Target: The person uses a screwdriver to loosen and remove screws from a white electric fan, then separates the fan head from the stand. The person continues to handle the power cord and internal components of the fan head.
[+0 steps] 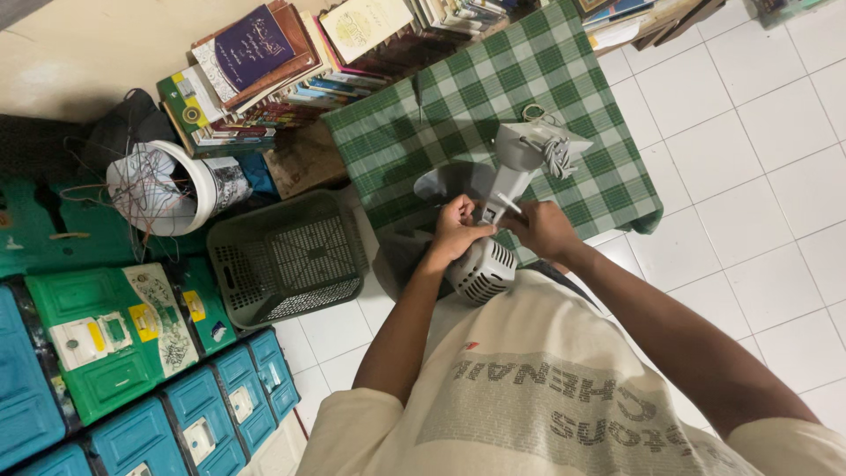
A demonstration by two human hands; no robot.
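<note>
Close against the person's chest, both hands meet on a grey fan body (493, 231) that stands up from a green checked cloth (476, 97). The left hand (456, 231) is clenched around the top of the fan's rounded, vented motor housing (482, 271), fingers curled over it and thumb side toward the neck. The right hand (542, 229) sits just beside it, across the fan's neck, its fingers closed around the narrow stem; a thin pale rod-like piece (508, 204) shows between the two hands, but whether the right fingers pinch it cannot be told. The motor housing hangs just below the left hand, nearest the person's shirt.

Just beyond the hands, the stem rises to the fan's base (529, 145), which carries a bundled grey cord (558, 157) on its far right side. A grey round shape (449, 183) lies on the cloth just past the left hand.

Further out to the left of the grip, an empty grey plastic basket (286, 258) lies on the white tiled floor (758, 203). Beyond that stands a white bucket (167, 187) stuffed with wires, and to its near side rows of green and blue boxes (132, 353). Farthest from the hands, stacks of books (264, 62) line the wall behind the cloth.
</note>
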